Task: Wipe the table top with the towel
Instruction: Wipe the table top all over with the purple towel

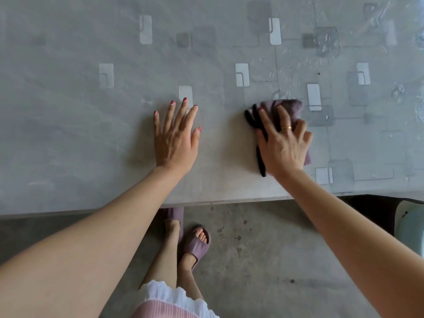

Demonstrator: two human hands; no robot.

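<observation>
A: Where was the towel (pixel 286 109)?
B: On the table (pixel 68 111), near the front edge, right of centre. Mauve with a black border. Bunched under the right hand (pixel 283 143).

A: Grip on it?
B: Right hand lay palm down on top, fingers curled and pressing the cloth to the surface. Whether the thumb pinched it, couldn't tell; that side was hidden. Ring (pixel 286 128) on one finger.

A: Left hand (pixel 175 138)?
B: Flat on the table, fingers spread, holding nothing. Well apart from the towel, to its left.

A: How much towel showed?
B: Far end stuck out past the fingertips. Black border ran down the left side of the hand toward the wrist. A bit of mauve showed at the right of the palm.

A: Surface state?
B: Grey patterned top with pale rectangles. Water droplets (pixel 325 42) and wet smears at the far right, beyond and right of the towel. Left half looked dull, with no droplets visible.

A: Anything below?
B: Concrete floor (pixel 263 260) with dark specks. Person stood at the edge in mauve slippers (pixel 196 246), one foot partly under the table. A dark object with a pale green part (pixel 410 230) at the right edge, couldn't identify.
</observation>
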